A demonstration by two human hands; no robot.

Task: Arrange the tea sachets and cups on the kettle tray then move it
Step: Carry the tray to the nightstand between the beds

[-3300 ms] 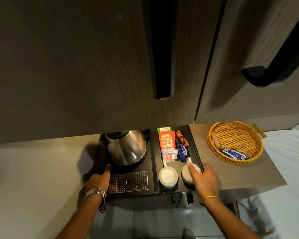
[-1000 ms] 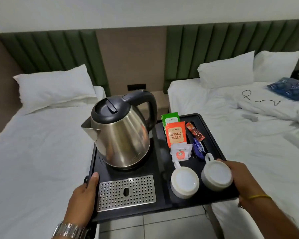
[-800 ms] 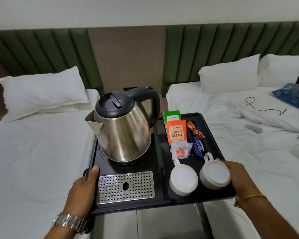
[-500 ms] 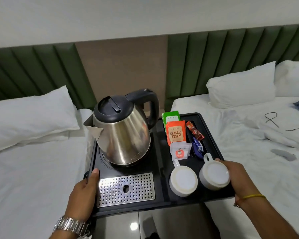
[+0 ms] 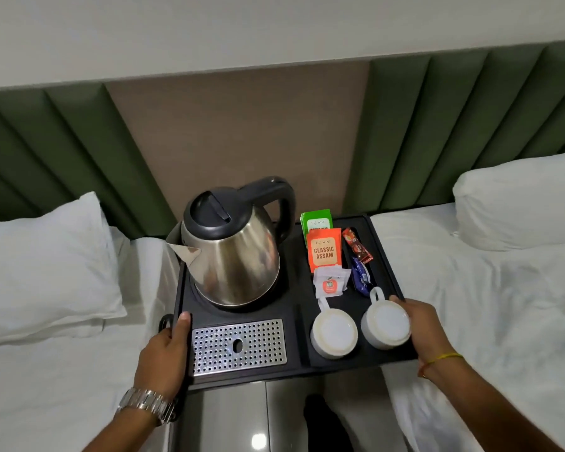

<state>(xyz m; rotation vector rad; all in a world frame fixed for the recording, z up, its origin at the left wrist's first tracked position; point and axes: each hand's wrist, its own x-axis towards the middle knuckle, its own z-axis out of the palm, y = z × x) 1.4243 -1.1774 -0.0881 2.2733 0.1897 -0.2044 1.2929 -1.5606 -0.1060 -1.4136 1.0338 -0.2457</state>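
Note:
I hold a black kettle tray (image 5: pixel 296 324) in the air between two beds. My left hand (image 5: pixel 165 355) grips its left edge, my right hand (image 5: pixel 419 324) its right edge beside a cup. A steel kettle (image 5: pixel 232 256) with a black lid stands at the tray's left back, above a perforated metal drip plate (image 5: pixel 238 345). Two white cups (image 5: pixel 334 332) (image 5: pixel 385 324) sit upside down at the right front. Behind them lie the tea sachets: green (image 5: pixel 317 221), orange "Classic Assam" (image 5: pixel 324 251), white (image 5: pixel 330 283), plus red (image 5: pixel 357 244) and blue (image 5: pixel 361 278) packets.
A white bed with a pillow (image 5: pixel 43 269) lies to the left, another bed with a pillow (image 5: pixel 519 203) to the right. A brown wall panel (image 5: pixel 242 138) between green padded headboards stands straight ahead. Glossy floor tiles (image 5: pixel 242 419) show in the gap below the tray.
The tray left the counter under the cabinets and now hangs between the beds. Over the last second the headboard wall has come nearer. Both hands keep their grip, and the tray's items have not shifted.

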